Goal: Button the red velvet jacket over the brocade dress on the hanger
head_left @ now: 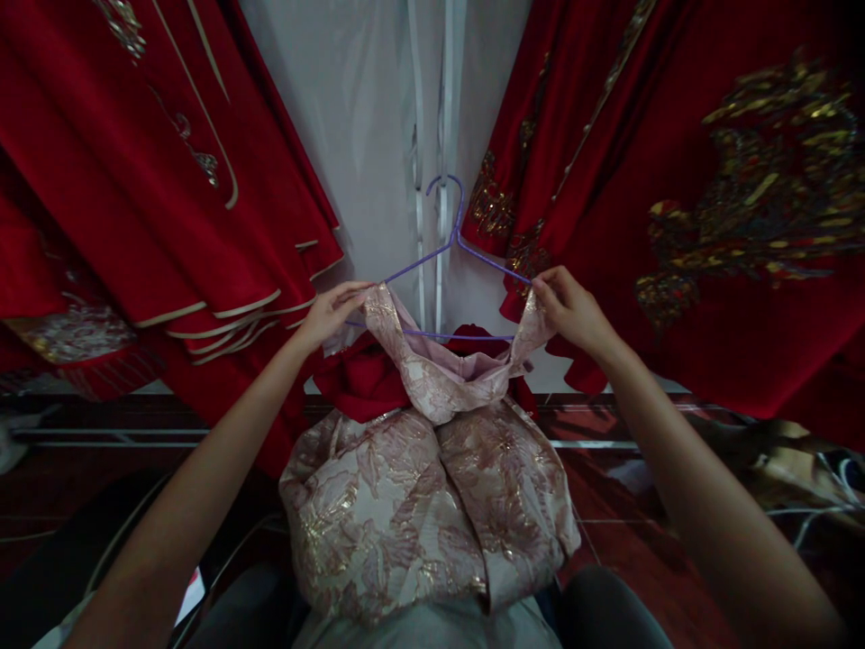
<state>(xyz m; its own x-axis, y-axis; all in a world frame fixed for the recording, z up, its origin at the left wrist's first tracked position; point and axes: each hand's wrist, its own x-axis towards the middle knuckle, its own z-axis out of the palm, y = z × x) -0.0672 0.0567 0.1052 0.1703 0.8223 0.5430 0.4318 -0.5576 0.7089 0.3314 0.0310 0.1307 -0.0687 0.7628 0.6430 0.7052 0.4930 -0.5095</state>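
A pink and gold brocade dress point(378, 514) lies bunched over my lap, its neckline raised in front of me. A purple hanger point(423, 261) sits inside its shoulders, with the hook upright and the lower bar crossing the neck opening. My left hand point(336, 311) pinches the dress's left shoulder at the hanger's arm. On the other side my right hand point(571, 306) grips the right shoulder near that end of the hanger. Both hands have their fingers closed on the fabric. Parts of the hanger's ends are hidden by cloth and fingers.
Red garments point(162, 216) with pale piping hang at the left. More red garments point(595, 207) with gold embroidery hang at the right. A pale wall or panel point(338, 99) with vertical strips stands behind. Below lie a reddish tiled floor point(608, 532), metal rails point(135, 437) and cables point(811, 514).
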